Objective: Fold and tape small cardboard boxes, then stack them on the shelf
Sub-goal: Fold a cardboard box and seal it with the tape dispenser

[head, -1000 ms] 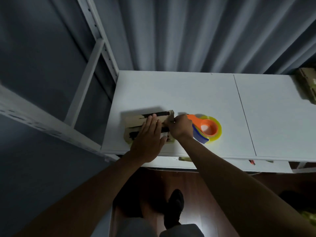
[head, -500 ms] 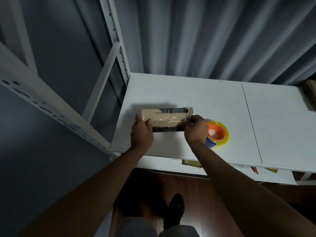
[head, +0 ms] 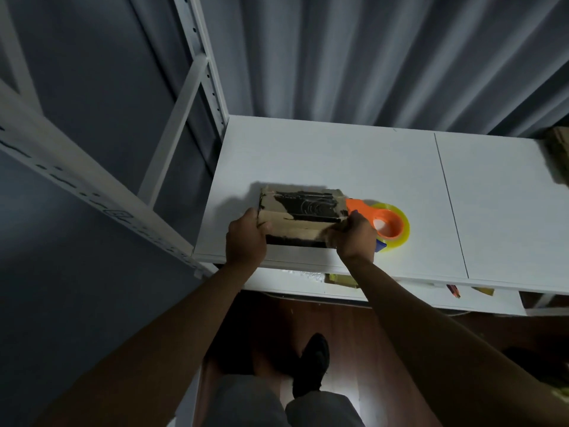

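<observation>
Near the front left corner of the white shelf board, a small cardboard box with black printing on its faces is held between the person's two hands. The left hand grips the box's left end, the thumb curled over the top edge and the fingers wrapped out of sight behind the end. The right hand grips the right end in the same way, its fingers curled round the corner of the box. Whether the box rests on the board or is lifted just off it cannot be told, though it casts a dark shadow on the board behind and to its left. Just beside the box's right end, partly hidden by the right hand, lies a tape dispenser with an orange handle and hub and a blue part at its near side, carrying a roll of clear yellowish tape; it sits close to the board's front edge. A thin seam runs front to back across the board, well to the right of the dispenser. At the far right edge of the board a brownish cardboard object is partly cut off by the frame. A white metal upright of the rack rises from the board's back left corner, and grey curtains hang behind. Below the board's front edge, a lower level holds some small yellowish items too dim to identify, and the person's dark shoe stands on a brown wooden floor.
</observation>
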